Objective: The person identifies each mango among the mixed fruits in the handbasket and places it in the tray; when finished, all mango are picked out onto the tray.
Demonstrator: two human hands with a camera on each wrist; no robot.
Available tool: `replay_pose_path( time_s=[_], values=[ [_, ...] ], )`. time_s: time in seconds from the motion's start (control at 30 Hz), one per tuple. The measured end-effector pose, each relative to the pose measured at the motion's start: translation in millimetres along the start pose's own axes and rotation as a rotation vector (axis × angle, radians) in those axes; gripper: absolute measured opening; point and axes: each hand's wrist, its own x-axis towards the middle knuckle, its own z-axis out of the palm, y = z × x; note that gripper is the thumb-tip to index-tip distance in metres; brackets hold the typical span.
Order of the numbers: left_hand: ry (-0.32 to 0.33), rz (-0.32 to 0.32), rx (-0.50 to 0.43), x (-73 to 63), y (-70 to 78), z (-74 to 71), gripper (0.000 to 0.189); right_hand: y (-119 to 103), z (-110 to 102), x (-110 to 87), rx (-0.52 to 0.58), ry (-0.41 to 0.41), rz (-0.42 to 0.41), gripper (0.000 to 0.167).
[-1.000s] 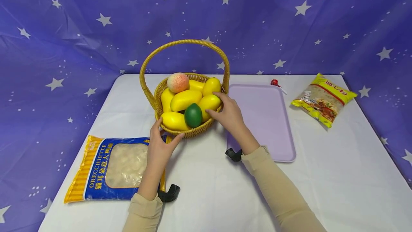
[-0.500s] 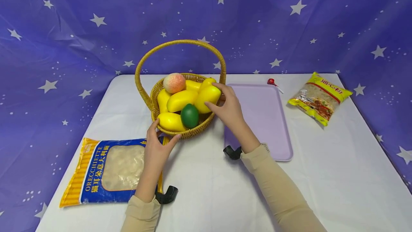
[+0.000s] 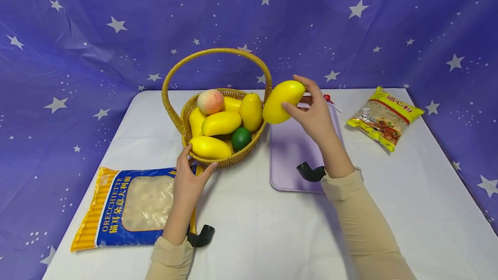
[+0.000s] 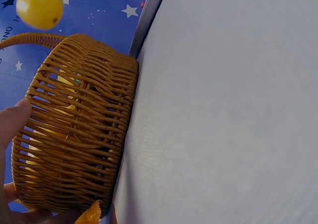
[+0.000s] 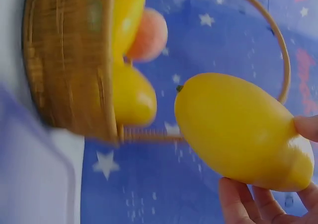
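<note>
My right hand (image 3: 318, 113) grips a yellow mango (image 3: 282, 102) by its right end, thumb on one side and fingers on the other. The mango is in the air just right of the wicker basket (image 3: 244, 155), overlapping the purple tray (image 3: 297, 165) in the head view. At the basket's front left, my left hand (image 3: 190, 182) holds the rim; its thumb (image 4: 19, 115) lies against the weave. Inside the basket lie several more yellow mangoes (image 3: 221, 123), a pinkish peach (image 3: 210, 101) and a dark green fruit (image 3: 241, 139). The right wrist view shows the held mango (image 5: 238, 129) closely.
A blue and yellow orecchiette bag (image 3: 148, 206) lies at the left, partly behind my left forearm. Toward the back right are a red lollipop (image 3: 327, 98) and a yellow pasta bag (image 3: 386, 119). The basket's tall handle (image 3: 217, 50) arches above the fruit.
My right hand has lifted the mango out of the basket and carried it right. The green fruit has shifted right inside the basket. My left hand stays at the rim.
</note>
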Motion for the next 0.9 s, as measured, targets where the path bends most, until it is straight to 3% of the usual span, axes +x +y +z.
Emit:
replay_pose_path(
  time_s=[0.17, 0.33, 0.5, 0.63, 0.9],
  values=[
    [0.005, 0.009, 0.008, 0.3, 0.0, 0.5, 0.095, 19.7, -27.8, 15.6, -0.049, 0.037, 0.081, 0.068],
    [0.02, 0.021, 0.017, -0.1, -0.3, 0.6, 0.093, 57.9, -37.9, 33.8, -0.086, -0.037, 0.268, 0.068],
    [0.022, 0.03, 0.018, -0.3, -1.0, 1.4, 0.092, 92.5, -32.0, 49.6, -0.072, -0.161, 0.495, 0.067],
    [0.027, 0.036, 0.022, 0.1, -1.6, 2.1, 0.091, 111.3, -23.6, 59.4, 0.006, -0.222, 0.624, 0.069],
    [0.032, 0.045, 0.03, -1.0, -2.9, 2.2, 0.092, 131.0, -6.5, 69.9, 0.085, -0.251, 0.702, 0.071]
  ],
)
